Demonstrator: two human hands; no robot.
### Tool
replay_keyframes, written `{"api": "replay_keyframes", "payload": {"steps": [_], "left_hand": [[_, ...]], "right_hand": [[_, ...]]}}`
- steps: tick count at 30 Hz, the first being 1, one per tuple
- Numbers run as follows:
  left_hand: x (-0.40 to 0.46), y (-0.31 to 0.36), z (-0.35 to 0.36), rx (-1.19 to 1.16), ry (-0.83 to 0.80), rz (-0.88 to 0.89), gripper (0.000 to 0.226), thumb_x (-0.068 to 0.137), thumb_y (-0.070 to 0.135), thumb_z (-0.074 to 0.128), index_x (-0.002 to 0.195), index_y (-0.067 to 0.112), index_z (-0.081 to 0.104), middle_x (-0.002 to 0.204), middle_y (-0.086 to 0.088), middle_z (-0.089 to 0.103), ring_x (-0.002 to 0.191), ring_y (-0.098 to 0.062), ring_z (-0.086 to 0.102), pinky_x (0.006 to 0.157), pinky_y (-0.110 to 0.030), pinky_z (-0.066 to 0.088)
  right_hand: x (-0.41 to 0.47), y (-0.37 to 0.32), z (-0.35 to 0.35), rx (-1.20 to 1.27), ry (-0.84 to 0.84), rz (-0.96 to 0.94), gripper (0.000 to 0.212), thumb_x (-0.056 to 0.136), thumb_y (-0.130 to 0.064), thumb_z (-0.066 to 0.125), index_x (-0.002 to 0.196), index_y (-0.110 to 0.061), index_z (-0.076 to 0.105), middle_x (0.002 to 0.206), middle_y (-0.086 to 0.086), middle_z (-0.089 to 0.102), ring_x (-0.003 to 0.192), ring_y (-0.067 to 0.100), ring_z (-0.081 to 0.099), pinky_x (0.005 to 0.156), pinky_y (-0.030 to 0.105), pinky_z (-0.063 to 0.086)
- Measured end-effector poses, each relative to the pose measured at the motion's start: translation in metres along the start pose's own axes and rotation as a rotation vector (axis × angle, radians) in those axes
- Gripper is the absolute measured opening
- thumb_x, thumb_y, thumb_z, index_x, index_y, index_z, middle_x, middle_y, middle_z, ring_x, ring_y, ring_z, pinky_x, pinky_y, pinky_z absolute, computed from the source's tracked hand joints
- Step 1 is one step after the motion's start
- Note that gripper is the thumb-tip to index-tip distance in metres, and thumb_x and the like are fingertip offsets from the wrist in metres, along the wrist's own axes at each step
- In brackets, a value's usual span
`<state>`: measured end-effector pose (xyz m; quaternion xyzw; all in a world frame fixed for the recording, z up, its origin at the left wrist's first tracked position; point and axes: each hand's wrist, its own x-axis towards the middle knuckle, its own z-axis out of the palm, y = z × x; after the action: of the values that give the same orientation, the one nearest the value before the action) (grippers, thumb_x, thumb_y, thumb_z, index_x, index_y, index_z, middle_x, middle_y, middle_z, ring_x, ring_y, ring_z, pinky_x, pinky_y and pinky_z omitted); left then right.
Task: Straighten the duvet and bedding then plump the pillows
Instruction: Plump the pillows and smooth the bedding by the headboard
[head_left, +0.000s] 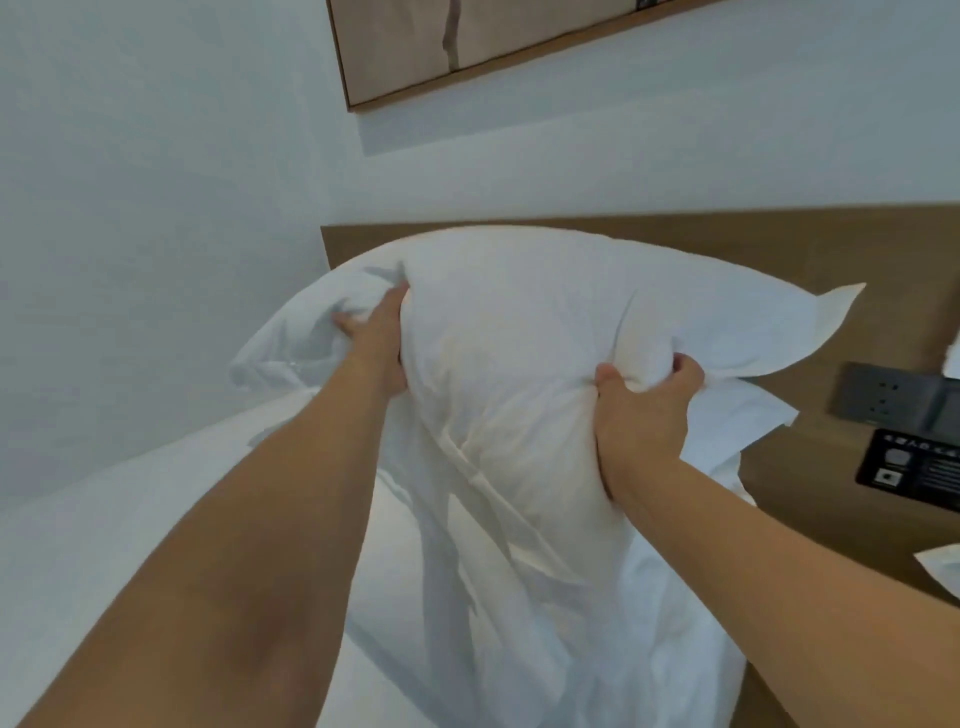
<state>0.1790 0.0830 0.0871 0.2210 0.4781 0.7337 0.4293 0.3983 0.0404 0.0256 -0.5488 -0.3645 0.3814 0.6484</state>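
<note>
Both hands hold a white pillow (519, 332) up in front of the wooden headboard (857, 249), clear of the bedding below. Its long axis runs roughly side to side, tilted a little so that the end beyond the right hand sits lower and further out; that end tapers to a flat flanged corner which points away to the right, toward the headboard panel. The left hand (376, 338) grips the pillow's left end, its thumb lying up along the near face and its fingertips sunk into the bunched fabric on the far side, so the cloth creases around them. The right hand (644, 410) pinches the lower edge near the middle-right, thumb pressed into the near face and fingers curled over a gathered fold. Between the two hands the filling bulges toward the camera, and below the right hand loose fabric hangs down in long wrinkles. Just behind and under the right hand lies a second pillow (737, 415), flat against the headboard. Below both forearms spreads the white duvet (156, 519). Right of the right hand, a grey socket panel (883, 389) and a black card (914, 462) are on the wood.
</note>
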Motion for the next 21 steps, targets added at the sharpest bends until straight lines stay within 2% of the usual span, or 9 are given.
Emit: {"api": "replay_keyframes", "payload": {"steps": [2,5,8,9,11,14,15,17,21], "left_hand": [[0.009,0.012,0.023,0.135,-0.163,0.095,0.084,0.096,0.046,0.052,0.149,0.044,-0.013,0.113,0.001,0.056,0.1,-0.023,0.061,0.098,-0.047,0.045],[0.049,0.001,0.016,0.545,-0.214,0.183,0.098,0.084,0.047,0.059,0.149,0.045,-0.014,0.148,-0.006,0.039,0.127,-0.032,0.048,0.107,-0.051,0.037],[0.103,-0.044,-0.021,1.11,-0.11,0.15,0.089,0.089,0.049,0.052,0.154,0.031,-0.006,0.16,-0.018,0.015,0.14,-0.042,0.029,0.112,-0.052,0.03],[0.098,-0.051,-0.025,1.153,-0.093,0.136,0.078,0.093,0.044,0.046,0.155,0.025,0.003,0.158,-0.02,0.018,0.139,-0.044,0.03,0.112,-0.054,0.03],[0.083,-0.057,-0.029,0.916,0.05,0.229,0.062,0.094,0.04,0.035,0.152,0.022,0.025,0.153,-0.018,0.031,0.136,-0.041,0.036,0.111,-0.054,0.033],[0.025,-0.067,-0.027,0.723,0.2,0.751,0.046,0.097,0.038,0.035,0.136,0.021,0.052,0.155,-0.002,0.03,0.141,-0.019,0.031,0.114,-0.034,0.028],[0.005,-0.073,-0.023,0.791,0.054,0.899,0.046,0.098,0.039,0.035,0.138,0.023,0.051,0.157,0.002,0.027,0.144,-0.015,0.025,0.116,-0.033,0.023],[-0.017,-0.091,-0.013,1.009,-0.231,0.948,0.057,0.096,0.048,0.026,0.148,0.028,0.037,0.161,0.005,0.02,0.148,-0.015,0.011,0.121,-0.042,0.01],[-0.018,-0.102,-0.021,1.139,-0.193,0.795,0.063,0.093,0.056,0.018,0.151,0.032,0.027,0.162,0.006,0.014,0.149,-0.018,0.007,0.119,-0.055,0.011]], "right_hand": [[-0.003,0.0,-0.004,-0.004,0.013,0.003,0.061,0.092,-0.034,0.062,0.141,-0.036,0.026,0.09,-0.009,0.045,0.086,0.021,0.049,0.082,0.034,0.038],[-0.001,0.01,-0.012,-0.005,0.038,0.048,0.063,0.093,-0.035,0.06,0.144,-0.033,0.024,0.104,-0.006,0.045,0.09,0.022,0.047,0.084,0.037,0.039],[-0.002,0.026,-0.019,-0.086,0.037,0.036,0.068,0.093,-0.042,0.061,0.146,-0.033,0.019,0.111,-0.001,0.048,0.093,0.024,0.048,0.092,0.043,0.042],[-0.003,0.031,-0.019,-0.13,0.041,0.02,0.07,0.092,-0.045,0.061,0.146,-0.033,0.017,0.117,0.003,0.051,0.093,0.025,0.05,0.091,0.043,0.043],[-0.005,0.036,-0.012,-0.223,0.05,0.019,0.075,0.09,-0.054,0.058,0.147,-0.034,0.013,0.13,0.013,0.047,0.101,0.032,0.053,0.089,0.045,0.044],[-0.001,0.037,0.002,-0.383,0.116,0.018,0.083,0.088,-0.062,0.053,0.15,-0.029,0.009,0.137,0.019,0.033,0.115,0.039,0.046,0.096,0.048,0.04],[0.002,0.039,0.004,-0.41,0.138,-0.004,0.084,0.089,-0.062,0.052,0.151,-0.026,0.01,0.138,0.02,0.032,0.117,0.039,0.045,0.1,0.048,0.04],[0.01,0.044,0.0,-0.419,0.175,-0.04,0.084,0.089,-0.062,0.051,0.151,-0.022,0.012,0.14,0.02,0.032,0.118,0.039,0.045,0.104,0.05,0.039],[0.011,0.047,-0.013,-0.544,0.137,-0.083,0.089,0.087,-0.067,0.05,0.152,-0.016,0.016,0.151,0.023,0.023,0.135,0.041,0.033,0.113,0.051,0.03]]}}
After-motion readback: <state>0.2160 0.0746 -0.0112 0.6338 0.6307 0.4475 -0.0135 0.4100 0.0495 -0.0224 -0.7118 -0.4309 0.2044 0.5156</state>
